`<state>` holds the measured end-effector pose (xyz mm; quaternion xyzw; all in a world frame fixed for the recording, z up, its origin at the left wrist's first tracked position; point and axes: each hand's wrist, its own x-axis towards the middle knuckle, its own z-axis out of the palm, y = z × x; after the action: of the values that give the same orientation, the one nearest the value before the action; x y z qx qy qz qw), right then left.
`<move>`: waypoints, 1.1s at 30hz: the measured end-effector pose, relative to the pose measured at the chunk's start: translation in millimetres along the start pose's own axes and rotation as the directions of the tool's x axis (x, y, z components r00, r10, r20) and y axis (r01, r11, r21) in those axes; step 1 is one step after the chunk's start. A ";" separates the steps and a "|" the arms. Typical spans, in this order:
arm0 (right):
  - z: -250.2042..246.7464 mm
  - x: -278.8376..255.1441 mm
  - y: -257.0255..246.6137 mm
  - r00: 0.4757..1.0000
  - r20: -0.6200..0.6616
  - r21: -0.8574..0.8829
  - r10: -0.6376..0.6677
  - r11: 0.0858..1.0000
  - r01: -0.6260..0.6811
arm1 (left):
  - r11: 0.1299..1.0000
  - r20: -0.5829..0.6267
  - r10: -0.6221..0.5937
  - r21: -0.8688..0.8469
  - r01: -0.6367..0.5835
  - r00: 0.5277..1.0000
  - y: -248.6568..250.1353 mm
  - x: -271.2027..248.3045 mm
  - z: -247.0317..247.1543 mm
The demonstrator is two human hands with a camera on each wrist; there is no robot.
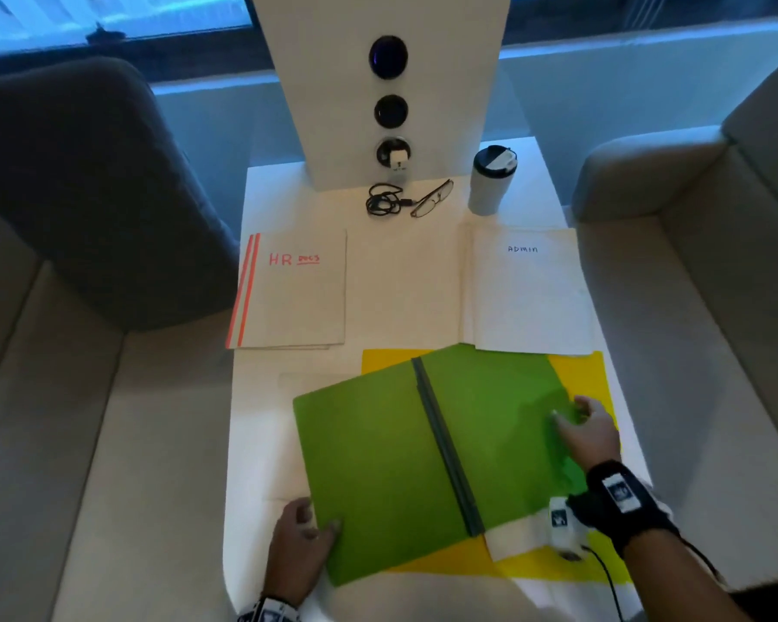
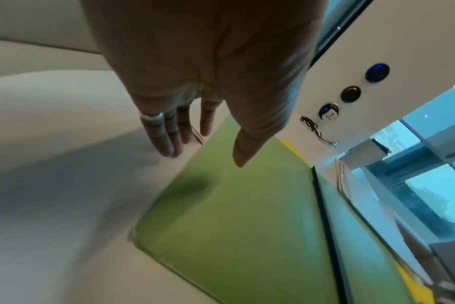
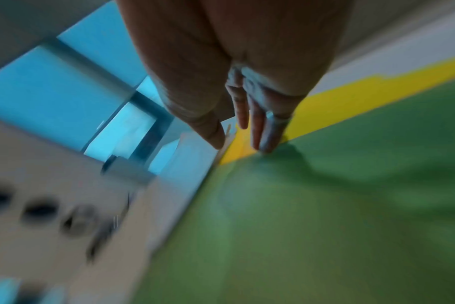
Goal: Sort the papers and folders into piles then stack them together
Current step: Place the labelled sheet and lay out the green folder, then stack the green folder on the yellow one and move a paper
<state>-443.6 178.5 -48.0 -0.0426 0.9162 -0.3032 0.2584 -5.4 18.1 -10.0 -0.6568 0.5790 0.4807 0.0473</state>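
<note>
Squaring up the green folder (image 1: pixel 378 464), I judge: it lies skewed on the yellow folder (image 1: pixel 580 370) at the table's (image 1: pixel 400 271) near end. Your left hand (image 1: pixel 297 545) is at its near-left corner, thumb on the cover, fingers straight. Your right hand (image 1: pixel 589 433) rests loosely on its right half and grips nothing. Next, probably turn it flush, keeping clear of the ADMIN pile (image 1: pixel 526 298) and the HR pile (image 1: pixel 297 298).

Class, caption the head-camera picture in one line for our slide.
Left hand and right hand touch a green folder lying over a yellow folder; HR pile and ADMIN pile behind.
</note>
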 end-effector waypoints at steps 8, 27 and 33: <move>1.7 -31.3 44.7 0.999 0.006 -0.215 0.053 0.975 -0.050 | 0.972 0.124 0.005 -0.236 0.024 0.992 -17.8 13.6 -7.5; 30.0 -110.7 72.0 0.981 0.191 -0.050 0.041 0.998 -0.032 | 0.728 0.626 0.305 0.332 -0.599 0.718 28.3 -35.4 13.6; 30.0 -133.4 66.9 0.927 0.340 0.325 0.158 0.906 -0.273 | 0.533 0.598 0.304 0.538 -0.653 0.741 -5.4 -18.4 44.9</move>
<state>-308.3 248.1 -47.4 0.0625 0.7913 -0.4276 0.4326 -24.5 60.8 -24.0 -0.2672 0.8536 0.3398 0.2906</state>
